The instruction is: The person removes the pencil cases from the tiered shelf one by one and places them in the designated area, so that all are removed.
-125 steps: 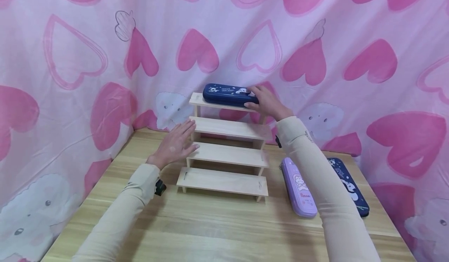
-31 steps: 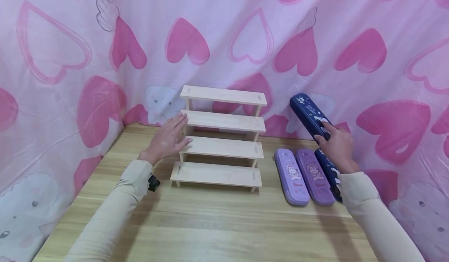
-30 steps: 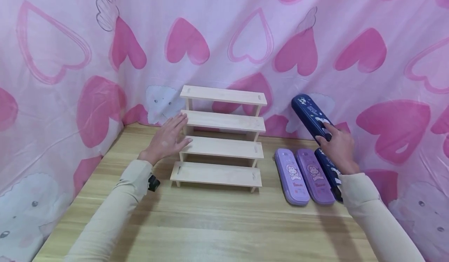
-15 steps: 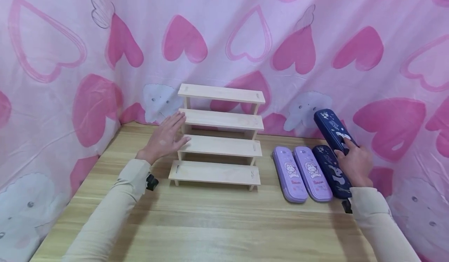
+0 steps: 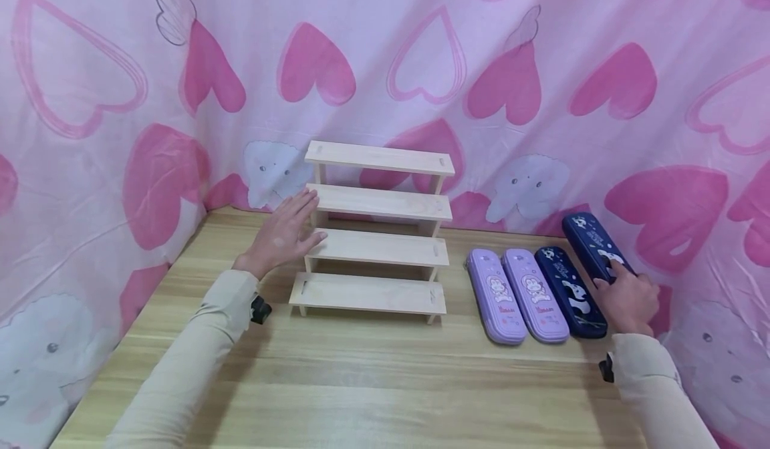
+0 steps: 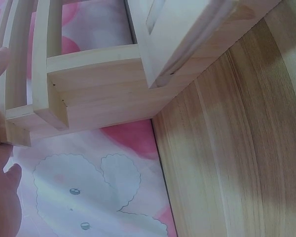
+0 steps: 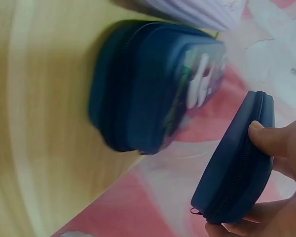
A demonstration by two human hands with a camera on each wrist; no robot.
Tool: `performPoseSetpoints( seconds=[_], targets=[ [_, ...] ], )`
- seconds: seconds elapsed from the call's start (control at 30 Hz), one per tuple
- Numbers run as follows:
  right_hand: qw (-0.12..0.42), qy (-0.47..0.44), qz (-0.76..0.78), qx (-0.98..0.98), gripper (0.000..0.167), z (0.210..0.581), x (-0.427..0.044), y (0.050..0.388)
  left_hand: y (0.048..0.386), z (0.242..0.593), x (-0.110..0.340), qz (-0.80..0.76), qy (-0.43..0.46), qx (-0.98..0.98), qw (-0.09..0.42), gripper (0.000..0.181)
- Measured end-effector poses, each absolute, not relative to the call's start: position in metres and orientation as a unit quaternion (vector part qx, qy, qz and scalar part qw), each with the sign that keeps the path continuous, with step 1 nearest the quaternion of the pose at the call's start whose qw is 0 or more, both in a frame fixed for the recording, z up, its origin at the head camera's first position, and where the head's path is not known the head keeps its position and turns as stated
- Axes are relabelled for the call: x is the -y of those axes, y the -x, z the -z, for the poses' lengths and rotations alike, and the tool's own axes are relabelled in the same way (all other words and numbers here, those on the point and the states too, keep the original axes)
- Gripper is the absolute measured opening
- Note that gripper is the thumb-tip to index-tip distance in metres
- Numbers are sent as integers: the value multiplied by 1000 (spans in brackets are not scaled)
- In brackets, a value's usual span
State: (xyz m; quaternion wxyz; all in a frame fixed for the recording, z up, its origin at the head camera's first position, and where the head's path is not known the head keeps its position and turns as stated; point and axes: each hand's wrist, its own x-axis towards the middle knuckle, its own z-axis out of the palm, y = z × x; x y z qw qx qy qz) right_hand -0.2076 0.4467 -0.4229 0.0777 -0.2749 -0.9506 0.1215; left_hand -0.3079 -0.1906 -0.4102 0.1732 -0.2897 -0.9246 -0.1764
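A navy pencil case (image 5: 592, 240) with a panda print is in my right hand (image 5: 630, 301), thumb on one side and fingers on the other. In the right wrist view this held case (image 7: 237, 163) hangs tilted, apart from a second navy pencil case (image 7: 138, 84) on the table. To its left in the head view lie two purple pencil cases, the nearer one (image 5: 535, 295) beside the navy case and the other (image 5: 496, 295) further left. My left hand (image 5: 279, 238), fingers fairly straight, touches the left side of a four-step wooden display stand (image 5: 379, 247).
The stand's steps are bare wood on a wood-grain table (image 5: 361, 375). A pink heart-print curtain (image 5: 373, 55) hangs close behind the table and along both sides.
From the stand's top step, my right hand has carried the navy pencil case rightward, then lower, past the other navy case. My left hand has stayed at the stand's side.
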Motion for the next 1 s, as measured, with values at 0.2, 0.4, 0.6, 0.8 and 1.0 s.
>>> performPoseSetpoints(
  seconds=[0.2,0.4,0.6,0.8,1.0],
  targets=[
    [58,281,-110,952,65,432,-459,202,307,412,190,176,292,923,178,79],
    [17,298,-118,947,70,437,-466,198,306,411,190,183,287,924,173,80],
    [9,289,-133,948,65,444,-471,194,307,410,191,180,286,925,173,80],
    [12,265,-139,954,65,454,-477,192,307,412,191,177,292,921,186,80],
    [12,261,-152,953,64,460,-480,192,308,413,191,179,294,919,193,79]
  ],
)
